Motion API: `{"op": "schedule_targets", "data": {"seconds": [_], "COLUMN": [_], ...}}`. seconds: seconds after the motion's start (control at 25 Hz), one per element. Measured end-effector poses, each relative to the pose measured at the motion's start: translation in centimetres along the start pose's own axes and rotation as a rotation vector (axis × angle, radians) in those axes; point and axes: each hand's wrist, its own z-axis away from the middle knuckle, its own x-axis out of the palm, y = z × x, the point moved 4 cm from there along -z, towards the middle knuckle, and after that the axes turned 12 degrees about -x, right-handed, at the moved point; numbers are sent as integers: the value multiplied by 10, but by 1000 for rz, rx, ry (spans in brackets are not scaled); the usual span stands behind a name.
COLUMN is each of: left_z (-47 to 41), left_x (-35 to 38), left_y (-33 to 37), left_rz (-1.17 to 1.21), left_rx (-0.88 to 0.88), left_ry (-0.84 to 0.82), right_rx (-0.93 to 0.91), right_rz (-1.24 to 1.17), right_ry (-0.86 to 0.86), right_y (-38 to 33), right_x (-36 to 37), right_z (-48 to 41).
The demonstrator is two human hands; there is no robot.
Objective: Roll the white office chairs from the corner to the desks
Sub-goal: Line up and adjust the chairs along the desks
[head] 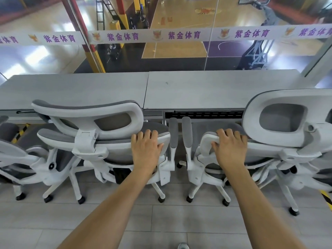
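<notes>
Two white office chairs with grey mesh stand side by side, backs toward me, at the grey desks (206, 90). My left hand (146, 148) grips the top right edge of the left chair's backrest (107, 151). My right hand (230, 146) grips the top left edge of the right chair's backrest (265, 150). Both headrests rise above the backrests, the left headrest (89, 115) tilted and the right headrest (280, 117) facing me. The two chairs' inner armrests (180, 130) nearly touch, tucked under the desk edge.
A third white chair (10, 155) is partly in view at the far left. Behind the desks a glass wall with a white printed band (161, 35) overlooks a sports court. Yellow-black tape marks the floor at left (20, 133) and right (326, 198). Grey plank floor (161, 221) lies behind the chairs.
</notes>
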Motion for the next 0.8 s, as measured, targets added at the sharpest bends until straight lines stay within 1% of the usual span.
{"op": "schedule_targets", "data": {"seconds": [0.08, 0.2, 0.32, 0.44, 0.52, 0.72, 0.8], "left_z": [-1, 3, 19, 40, 52, 75, 84], "left_x": [-1, -7, -25, -41, -49, -66, -68], "left_y": [-2, -13, -39, -89, -133, -270, -326], "left_rz": [32, 219, 325, 397, 418, 385, 369], "left_rx": [14, 70, 130, 142, 132, 44, 13], "left_ry": [-37, -84, -32, 21, -1, -39, -51], "right_rx": [6, 18, -30, -106, -136, -172, -191], "right_rz": [-26, -125, -208, -306, -371, -514, -557], "right_ry": [20, 68, 147, 200, 209, 248, 223], "right_y": [0, 0, -30, -96, -149, -288, -346], "right_x": [0, -6, -21, -35, -39, -44, -44], "right_z": [1, 4, 13, 28, 40, 71, 80]}}
